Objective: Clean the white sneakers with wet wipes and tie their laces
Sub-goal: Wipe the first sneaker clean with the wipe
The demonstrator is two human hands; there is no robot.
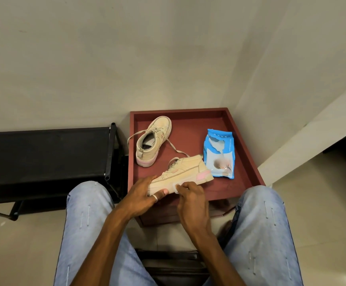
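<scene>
Sneaker (188,172) — at tray (188,115) front edge

A dark red tabletop (188,129) with a raised rim stood in the corner against a plain beige wall (126,48). Just to its left sat a low black rack (44,153) with a flat top. Pale glossy tiles covered the floor (322,203), and a white ledge (312,137) ran along the right.

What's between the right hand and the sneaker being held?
A white wet wipe, pinched by the right hand against the near sneaker, in the head view. The left hand grips its toe end.
</scene>
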